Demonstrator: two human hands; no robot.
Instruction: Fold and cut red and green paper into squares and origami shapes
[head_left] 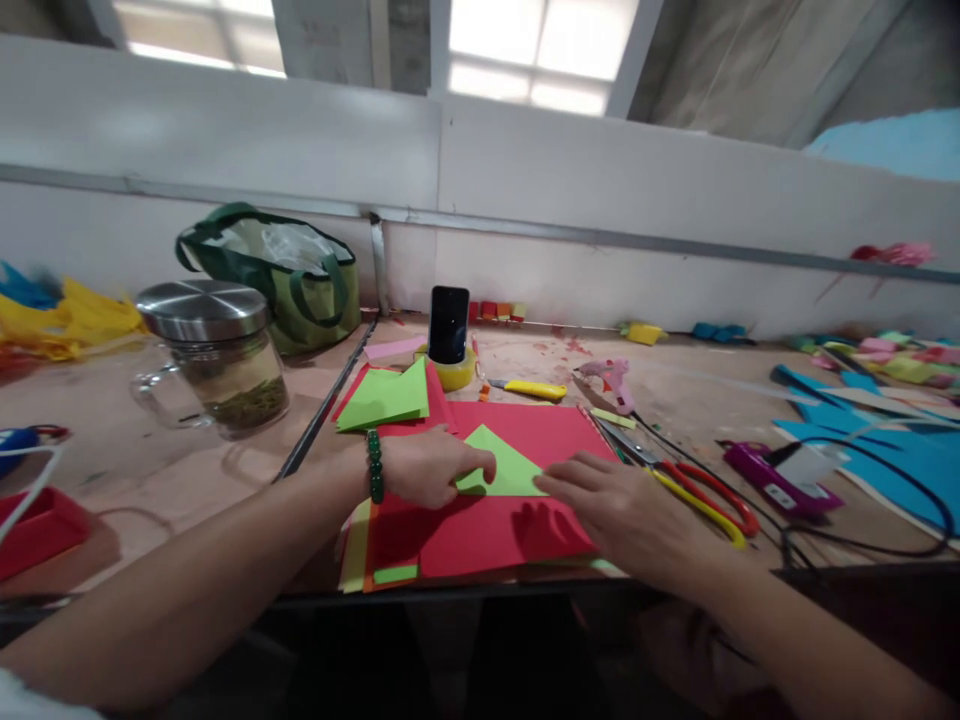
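Observation:
A bright green sheet of paper [499, 462], folded into a triangle with its point away from me, lies on red paper [480, 540]. My left hand [424, 470], with a green bead bracelet [375, 467] at the wrist, is closed with bent fingers at the triangle's left corner. Stretched out nearly flat, the fingers of my right hand [615, 508] touch its right corner. More folded green paper [386, 398] rests on red sheets behind my left hand. Scissors [701, 490] with red and yellow handles lie just beyond my right hand.
A phone [448, 325] stands upright in a yellow tape roll [454, 374]. Near it lie a yellow utility knife [529, 388] and a pink glue gun [611, 382]. A lidded glass mug [225, 365] and a green bag [300, 280] stand left; a purple power strip [784, 482] lies right.

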